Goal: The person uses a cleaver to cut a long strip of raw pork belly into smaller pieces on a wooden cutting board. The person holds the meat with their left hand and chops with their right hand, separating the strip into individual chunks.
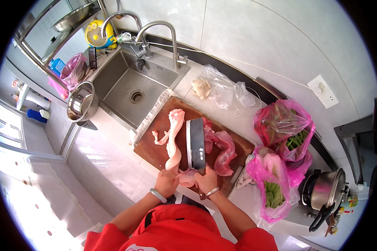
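My right hand (206, 180) is closed round the handle of a broad, dark-bladed cleaver (195, 144), whose blade points away from me over the brown cutting board (153, 131). In my closed left hand (166, 182) is the near end of a long, pale strip of raw meat or skin (174, 142), which stretches up the board left of the blade. Between my hands, at the board's near edge, lies a pinkish piece of raw meat (187, 178); whether it joins the strip is unclear. Darker red raw meat (225, 152) rests right of the cleaver, partly covered by it.
A steel sink (125, 79) with two taps is beyond the board, a metal bowl (83, 102) at its left corner. Pink bags of greens (274, 194) crowd the right, near a pressure cooker (329, 190). Clear plastic bags (222, 90) lie behind; a folded cloth (153, 111) edges the sink.
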`<control>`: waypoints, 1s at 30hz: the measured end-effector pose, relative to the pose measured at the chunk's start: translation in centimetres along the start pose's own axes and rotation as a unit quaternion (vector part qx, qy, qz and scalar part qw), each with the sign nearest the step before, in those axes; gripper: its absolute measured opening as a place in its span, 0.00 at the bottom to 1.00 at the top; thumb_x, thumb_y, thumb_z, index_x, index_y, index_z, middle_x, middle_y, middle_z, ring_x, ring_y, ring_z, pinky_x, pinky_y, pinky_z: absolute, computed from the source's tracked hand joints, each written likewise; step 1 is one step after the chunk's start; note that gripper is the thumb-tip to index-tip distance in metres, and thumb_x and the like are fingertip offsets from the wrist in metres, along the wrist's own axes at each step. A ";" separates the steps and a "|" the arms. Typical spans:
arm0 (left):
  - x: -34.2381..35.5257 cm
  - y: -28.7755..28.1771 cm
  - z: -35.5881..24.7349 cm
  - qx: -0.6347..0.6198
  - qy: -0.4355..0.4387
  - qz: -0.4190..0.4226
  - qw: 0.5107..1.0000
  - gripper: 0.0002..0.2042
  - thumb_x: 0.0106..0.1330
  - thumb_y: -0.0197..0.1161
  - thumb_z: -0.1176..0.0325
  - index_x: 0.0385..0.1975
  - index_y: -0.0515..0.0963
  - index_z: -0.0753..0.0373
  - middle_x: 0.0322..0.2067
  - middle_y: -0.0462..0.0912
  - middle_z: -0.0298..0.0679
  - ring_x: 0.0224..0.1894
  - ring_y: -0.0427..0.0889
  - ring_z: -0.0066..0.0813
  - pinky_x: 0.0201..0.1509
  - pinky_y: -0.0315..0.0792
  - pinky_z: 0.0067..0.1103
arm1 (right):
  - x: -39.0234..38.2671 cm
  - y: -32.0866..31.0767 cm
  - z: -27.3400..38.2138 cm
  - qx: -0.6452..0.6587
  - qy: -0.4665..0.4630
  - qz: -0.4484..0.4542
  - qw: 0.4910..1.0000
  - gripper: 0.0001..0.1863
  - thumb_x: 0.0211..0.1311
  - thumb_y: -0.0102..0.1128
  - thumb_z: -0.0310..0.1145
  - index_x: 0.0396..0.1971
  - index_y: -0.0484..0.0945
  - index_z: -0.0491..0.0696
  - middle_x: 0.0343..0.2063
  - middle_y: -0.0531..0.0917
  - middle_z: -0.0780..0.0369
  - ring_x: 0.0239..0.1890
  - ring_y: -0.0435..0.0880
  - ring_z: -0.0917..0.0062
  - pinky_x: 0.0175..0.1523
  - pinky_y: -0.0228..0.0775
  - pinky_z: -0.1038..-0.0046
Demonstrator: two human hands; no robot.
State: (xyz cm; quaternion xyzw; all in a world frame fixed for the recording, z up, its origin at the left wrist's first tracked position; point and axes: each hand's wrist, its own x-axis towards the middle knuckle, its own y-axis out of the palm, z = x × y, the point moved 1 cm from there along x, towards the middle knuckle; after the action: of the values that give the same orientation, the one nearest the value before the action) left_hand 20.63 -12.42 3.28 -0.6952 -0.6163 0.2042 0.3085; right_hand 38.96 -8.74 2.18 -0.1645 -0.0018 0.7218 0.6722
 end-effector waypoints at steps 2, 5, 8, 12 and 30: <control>-0.4 -1.4 0.5 0.037 -0.075 0.039 0.996 0.10 0.53 0.55 0.69 0.32 0.80 0.63 0.27 0.78 0.47 0.28 0.75 0.52 0.32 0.68 0.40 | -0.7 -1.1 2.6 0.069 0.084 0.028 0.994 0.05 0.53 0.57 0.23 0.31 0.74 0.42 0.14 0.74 0.67 0.11 0.70 0.86 0.15 0.62 0.79; 0.1 -2.7 -1.6 0.138 -0.194 0.029 0.971 0.11 0.52 0.56 0.70 0.36 0.80 0.58 0.29 0.80 0.42 0.35 0.77 0.45 0.42 0.65 0.38 | -1.2 -2.3 3.5 0.091 0.098 0.042 0.990 0.05 0.53 0.58 0.24 0.30 0.74 0.42 0.13 0.74 0.68 0.11 0.71 0.85 0.15 0.61 0.80; 1.5 -3.9 -5.0 0.240 -0.107 -0.079 0.962 0.13 0.49 0.58 0.72 0.36 0.79 0.57 0.37 0.79 0.40 0.42 0.75 0.40 0.49 0.61 0.37 | -1.8 -3.5 4.2 0.017 0.089 0.060 0.994 0.05 0.53 0.58 0.24 0.31 0.75 0.42 0.12 0.74 0.67 0.11 0.71 0.85 0.16 0.62 0.79; 3.2 -1.7 -5.7 0.133 0.065 -0.051 0.988 0.16 0.47 0.58 0.74 0.39 0.77 0.59 0.45 0.75 0.38 0.49 0.71 0.37 0.52 0.61 0.35 | -3.0 -4.9 1.7 -0.056 0.001 -0.005 0.998 0.11 0.51 0.59 0.28 0.35 0.76 0.42 0.14 0.76 0.62 0.16 0.75 0.76 0.22 0.66 0.73; 9.6 6.3 -9.5 0.245 0.103 0.572 0.776 0.24 0.45 0.68 0.61 0.44 0.73 0.61 0.41 0.79 0.49 0.48 0.76 0.47 0.48 0.71 0.35 | -11.0 -13.5 0.7 0.010 0.085 -0.209 0.974 0.07 0.48 0.59 0.30 0.26 0.74 0.43 0.10 0.72 0.62 0.14 0.76 0.78 0.22 0.68 0.72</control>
State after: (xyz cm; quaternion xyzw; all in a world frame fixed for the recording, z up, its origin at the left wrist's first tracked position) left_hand 33.04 -5.03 6.83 -0.8376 0.0006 0.4139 0.3566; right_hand 52.34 -18.02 8.42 -0.2139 0.0283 0.5491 0.8074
